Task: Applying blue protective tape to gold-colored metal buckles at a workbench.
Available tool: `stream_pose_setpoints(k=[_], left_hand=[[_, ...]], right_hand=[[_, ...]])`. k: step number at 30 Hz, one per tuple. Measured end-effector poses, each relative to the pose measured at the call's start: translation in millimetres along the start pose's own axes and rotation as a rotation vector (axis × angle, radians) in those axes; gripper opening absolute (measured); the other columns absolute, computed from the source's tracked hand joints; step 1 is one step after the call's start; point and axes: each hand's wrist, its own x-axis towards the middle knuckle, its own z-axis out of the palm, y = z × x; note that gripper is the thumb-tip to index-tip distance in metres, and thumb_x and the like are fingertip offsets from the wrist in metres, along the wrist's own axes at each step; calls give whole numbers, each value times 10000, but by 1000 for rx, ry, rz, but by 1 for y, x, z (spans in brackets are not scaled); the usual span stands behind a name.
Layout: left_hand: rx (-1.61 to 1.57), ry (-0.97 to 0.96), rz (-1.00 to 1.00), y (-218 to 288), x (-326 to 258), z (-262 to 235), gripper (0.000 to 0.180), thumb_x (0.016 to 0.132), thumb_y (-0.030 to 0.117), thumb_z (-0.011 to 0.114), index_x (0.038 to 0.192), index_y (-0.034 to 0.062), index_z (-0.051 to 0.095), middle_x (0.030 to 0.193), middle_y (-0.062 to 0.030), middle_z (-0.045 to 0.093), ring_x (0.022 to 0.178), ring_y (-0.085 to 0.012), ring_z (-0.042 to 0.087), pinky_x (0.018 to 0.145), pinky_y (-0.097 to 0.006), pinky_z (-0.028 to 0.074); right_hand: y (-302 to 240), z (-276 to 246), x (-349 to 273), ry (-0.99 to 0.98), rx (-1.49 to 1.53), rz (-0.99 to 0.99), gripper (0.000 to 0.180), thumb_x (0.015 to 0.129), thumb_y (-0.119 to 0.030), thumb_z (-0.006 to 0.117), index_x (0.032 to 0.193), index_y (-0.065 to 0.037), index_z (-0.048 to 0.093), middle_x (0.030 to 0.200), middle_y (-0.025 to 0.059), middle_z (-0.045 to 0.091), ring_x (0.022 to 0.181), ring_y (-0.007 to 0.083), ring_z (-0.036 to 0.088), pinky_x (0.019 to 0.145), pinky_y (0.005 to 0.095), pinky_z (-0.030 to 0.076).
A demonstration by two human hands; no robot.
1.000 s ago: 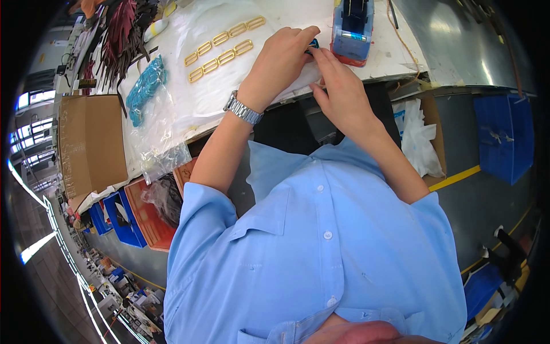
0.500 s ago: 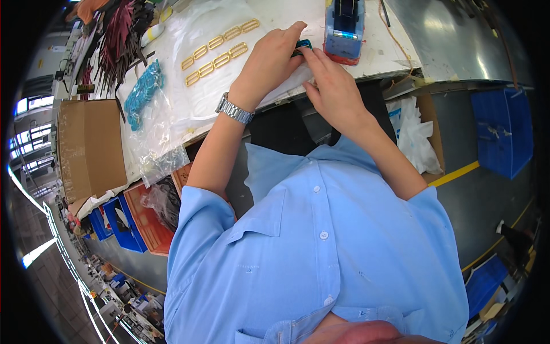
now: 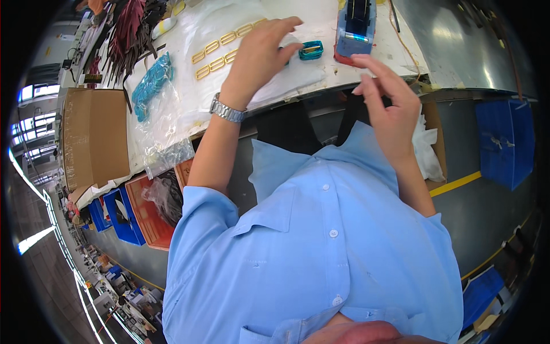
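My left hand (image 3: pixel 258 62), with a silver watch on the wrist, hovers over the white plastic sheeting on the table. Its fingers and thumb are apart. Beside its thumb tip lies a small teal-wrapped bundle (image 3: pixel 311 50) with a gold glint inside. A bit of teal also shows beneath this hand. Gold double-loop buckles (image 3: pixel 212 47) lie in two rows at the left, partly hidden by that hand. My right hand (image 3: pixel 394 100) is raised at the table's front edge, index and thumb apart, below a blue tape dispenser (image 3: pixel 355 34) with a red base.
A clear bag of teal-wrapped pieces (image 3: pixel 153 83) lies on the table's left, near dark red and black strips (image 3: pixel 129 31). A cardboard box (image 3: pixel 96 140) stands at the left edge. Orange crate (image 3: pixel 150 212) and blue bins sit below; another blue bin (image 3: pixel 504 143) is at right.
My hands have parted. The teal bundle that was between them now lies on the table. My right hand has moved right and toward me; my left has shifted slightly left.
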Motion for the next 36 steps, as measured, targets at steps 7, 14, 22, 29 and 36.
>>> stream_pose_setpoints(k=[7,14,22,29,36], left_hand=[[451,-247,-102,-67,-32,-41,109,957,128,698,1009,32,689,951,-148,729,933,-358,699,812,-467,561],[483,-336,-82,-49,-23,-43,114,940,92,673,1033,27,663,995,-166,704,983,-371,673,852,-492,545],[483,-273,-11,-67,-27,-30,75,885,69,661,926,16,627,921,-169,695,925,-365,682,798,-490,563],[-63,-151,-449,-75,-23,-56,138,965,98,709,1058,-3,723,894,-57,733,826,-138,691,768,-297,562],[-1228,73,-700,11,-29,-49,186,1020,104,747,1164,-13,730,998,-54,734,864,-135,683,805,-283,563]], right_hand=[[35,-39,53,-13,-15,176,329,1068,-300,682,1260,-58,793,773,10,684,654,67,615,623,249,474],[42,-20,70,-131,113,387,435,1035,-402,745,1242,-24,804,704,-30,607,605,37,534,570,225,390],[54,-6,84,-108,147,388,342,968,-274,815,1214,-37,821,674,-68,568,579,11,410,527,235,283],[29,-7,80,-33,238,323,221,952,-168,800,1080,10,828,878,28,781,746,57,662,633,235,503],[-13,4,-9,-188,488,556,192,1042,-187,713,1087,-23,801,987,87,817,712,47,649,612,206,479]])
